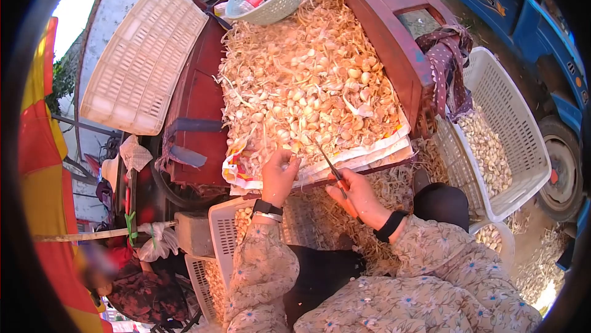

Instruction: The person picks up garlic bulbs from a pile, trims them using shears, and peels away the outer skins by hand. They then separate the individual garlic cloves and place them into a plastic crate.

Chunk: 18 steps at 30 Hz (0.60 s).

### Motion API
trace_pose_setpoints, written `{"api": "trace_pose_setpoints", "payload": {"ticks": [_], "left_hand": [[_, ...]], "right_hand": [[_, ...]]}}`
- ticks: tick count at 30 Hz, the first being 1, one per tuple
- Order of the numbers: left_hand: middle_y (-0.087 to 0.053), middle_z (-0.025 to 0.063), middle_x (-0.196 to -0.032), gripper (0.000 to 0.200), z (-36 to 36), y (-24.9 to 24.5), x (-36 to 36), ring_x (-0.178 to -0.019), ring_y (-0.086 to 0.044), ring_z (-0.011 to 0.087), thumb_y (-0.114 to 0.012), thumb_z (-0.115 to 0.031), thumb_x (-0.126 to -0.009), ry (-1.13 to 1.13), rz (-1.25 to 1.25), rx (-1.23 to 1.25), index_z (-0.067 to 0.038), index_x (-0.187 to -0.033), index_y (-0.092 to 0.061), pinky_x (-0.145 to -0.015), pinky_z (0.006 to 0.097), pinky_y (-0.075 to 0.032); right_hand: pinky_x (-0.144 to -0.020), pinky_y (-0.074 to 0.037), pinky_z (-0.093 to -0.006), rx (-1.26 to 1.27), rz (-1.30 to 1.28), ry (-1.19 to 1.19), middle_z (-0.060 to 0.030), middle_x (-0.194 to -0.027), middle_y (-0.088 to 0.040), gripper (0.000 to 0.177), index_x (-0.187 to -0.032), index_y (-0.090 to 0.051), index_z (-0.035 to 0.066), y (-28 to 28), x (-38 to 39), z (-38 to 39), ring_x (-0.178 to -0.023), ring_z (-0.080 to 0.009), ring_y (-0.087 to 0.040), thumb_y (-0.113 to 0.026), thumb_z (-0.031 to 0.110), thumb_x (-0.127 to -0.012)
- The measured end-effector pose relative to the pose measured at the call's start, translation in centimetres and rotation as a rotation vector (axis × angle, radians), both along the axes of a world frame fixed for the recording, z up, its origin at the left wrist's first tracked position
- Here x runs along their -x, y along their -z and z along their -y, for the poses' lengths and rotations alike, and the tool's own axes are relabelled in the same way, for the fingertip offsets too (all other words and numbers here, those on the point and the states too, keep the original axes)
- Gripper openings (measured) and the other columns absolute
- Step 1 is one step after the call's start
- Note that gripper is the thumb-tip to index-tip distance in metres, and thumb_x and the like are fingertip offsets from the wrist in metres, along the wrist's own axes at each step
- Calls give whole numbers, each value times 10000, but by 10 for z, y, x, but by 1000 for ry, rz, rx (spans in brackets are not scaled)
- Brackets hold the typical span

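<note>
A heap of garlic cloves and dry skins point(308, 86) covers the cart bed in front of me. At its near edge, my left hand point(279, 176) is closed with the fingers curled together; whatever is in them is too small to make out. My right hand point(363, 200) grips a slim dark tool with a red part point(333, 171), its long thin end pointing up and left over the heap's front edge. The tool's exact kind does not show clearly. White sacking point(369, 159) lies under the garlic along the front edge.
A green basket point(289, 3) with a bottle rests at the heap's back. A white crate point(520, 142) of garlic stands right, another crate point(221, 234) below my left arm. A pale crate point(144, 56) leans left. A person point(148, 293) is lower left; a blue vehicle point(511, 19) stands right.
</note>
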<state>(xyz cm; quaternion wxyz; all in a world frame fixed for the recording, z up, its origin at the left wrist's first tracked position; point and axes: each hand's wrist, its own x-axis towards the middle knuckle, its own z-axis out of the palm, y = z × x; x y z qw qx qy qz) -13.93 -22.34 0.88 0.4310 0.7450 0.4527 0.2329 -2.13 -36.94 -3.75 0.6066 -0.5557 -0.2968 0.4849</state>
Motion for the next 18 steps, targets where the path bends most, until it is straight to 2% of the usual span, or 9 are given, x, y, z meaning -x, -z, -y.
{"api": "trace_pose_setpoints", "payload": {"ticks": [3, 6, 9, 12, 15, 18], "left_hand": [[-534, -30, -644, 115, 14, -9, 4, -507, -479, 32, -613, -32, -775, 50, 145, 80, -21, -876, -558, -463, 176, -395], [-531, -35, -637, 133, 26, -26, 6, -527, -469, 15, -606, -20, -763, 115, 162, 169, -13, -887, -559, -479, 158, -382], [-526, -40, -634, 160, 28, -30, 9, -545, -475, 11, -608, -17, -748, 176, 148, 218, -13, -900, -559, -498, 152, -381], [-517, -51, -626, 142, 31, -34, 9, -538, -449, 1, -607, -16, -734, 166, 95, 184, -20, -872, -575, -496, 150, -360], [-505, -48, -614, 87, 24, -32, 9, -544, -432, 20, -609, -29, -731, 210, -30, 86, -20, -811, -576, -505, 173, -354], [-487, -34, -604, 77, 13, -27, 5, -559, -427, 53, -617, -53, -729, 308, -46, -77, -17, -775, -566, -527, 202, -359]], "right_hand": [[-591, -431, -293, 54, 147, -66, -69, -719, -559, 219, -929, -553, 69, -25, -8, 8, -663, -183, -564, -647, 115, -736], [-624, -441, -343, -151, 794, 132, -89, -741, -556, 281, -961, -559, 94, -30, -12, 12, -714, -255, -571, -650, 113, -696], [-642, -439, -375, -235, 958, 163, -76, -715, -538, 338, -992, -555, 103, -25, -16, 13, -727, -271, -562, -655, 120, -670], [-591, -442, -351, -267, 950, 151, -78, -694, -529, 289, -966, -567, 92, -26, -16, 13, -668, -249, -570, -662, 141, -697], [-556, -435, -279, 69, 426, -187, -48, -644, -533, 274, -985, -578, 78, -46, -17, 20, -611, -144, -565, -675, 145, -738], [-485, -400, -264, 5, 332, -115, -70, -622, -521, 223, -883, -587, 52, -25, -9, 13, -506, -113, -497, -670, 220, -763]]}}
